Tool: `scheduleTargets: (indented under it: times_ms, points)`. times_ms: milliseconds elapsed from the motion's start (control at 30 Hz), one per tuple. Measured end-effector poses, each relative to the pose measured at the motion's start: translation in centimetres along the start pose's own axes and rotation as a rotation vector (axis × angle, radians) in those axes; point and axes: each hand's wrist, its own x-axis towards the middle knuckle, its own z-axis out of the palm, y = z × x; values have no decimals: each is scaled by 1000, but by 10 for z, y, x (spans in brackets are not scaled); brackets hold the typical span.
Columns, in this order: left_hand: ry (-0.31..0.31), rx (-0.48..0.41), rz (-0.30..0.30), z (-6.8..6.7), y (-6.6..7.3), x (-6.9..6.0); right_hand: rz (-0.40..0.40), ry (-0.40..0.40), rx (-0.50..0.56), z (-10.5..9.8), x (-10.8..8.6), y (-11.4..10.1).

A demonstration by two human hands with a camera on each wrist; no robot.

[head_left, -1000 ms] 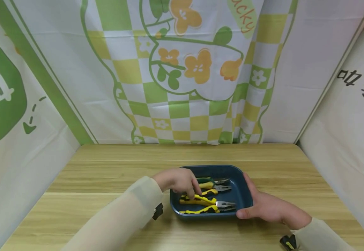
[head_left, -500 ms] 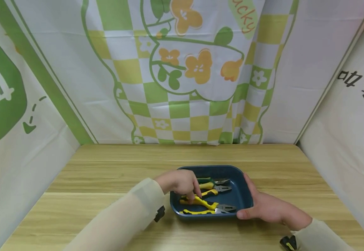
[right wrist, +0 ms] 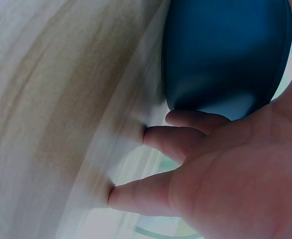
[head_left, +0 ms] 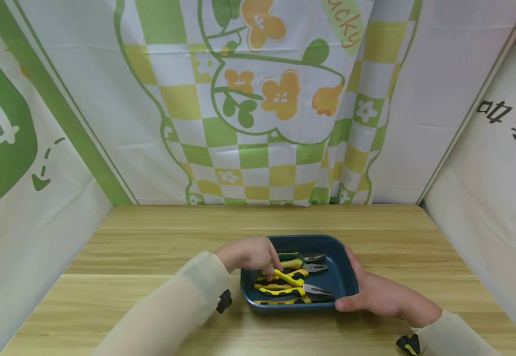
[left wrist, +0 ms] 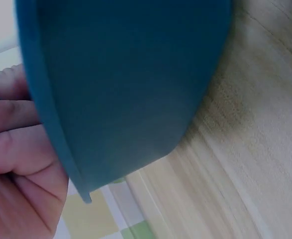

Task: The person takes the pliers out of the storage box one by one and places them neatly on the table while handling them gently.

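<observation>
In the head view a dark blue tray [head_left: 344, 269] holds several pliers with yellow-and-black or green handles. From the tray's left end my left hand [head_left: 253, 254] reaches in and pinches a raised yellow handle of one pair of pliers [head_left: 290, 279]; its jaws point right. The left wrist view shows the tray's outer wall [left wrist: 121, 99] hiding the fingertips of my left hand [left wrist: 21, 149]. My right hand [head_left: 380, 291] grips the tray's right end, thumb at the near corner. In the right wrist view, lower fingers of my right hand [right wrist: 225, 169] touch the table beside the tray [right wrist: 225, 55].
The tray stands on a wooden table [head_left: 173, 237], near its middle and a little to the right. Behind the table hangs a patterned curtain [head_left: 284, 173], with white printed cloth walls at the left and right.
The pinched pliers' handles have spread apart, one lifted toward the back of the tray, and their jaws have shifted slightly. My left hand has moved slightly up. My right hand and the tray stay still.
</observation>
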Motion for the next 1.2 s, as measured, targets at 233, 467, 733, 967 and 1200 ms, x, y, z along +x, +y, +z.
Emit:
scheduleTargets:
  times_ms: [233, 467, 733, 967, 1200]
  points:
    - [11, -101, -22, -7, -4, -3, -4, 1, 4, 1, -1, 1]
    - [19, -250, -21, -16, -14, -8, 18, 13, 30, 1, -1, 2]
    - [-20, -516, 21, -23, -33, -12, 9, 16, 20, 2, -1, 1]
    - [-3, -738, 15, -23, -49, -15, -2, 15, 23, 1, 0, 0]
    - [104, -873, -9, -28, -64, -21, 3, 8, 35, 0, 0, 0]
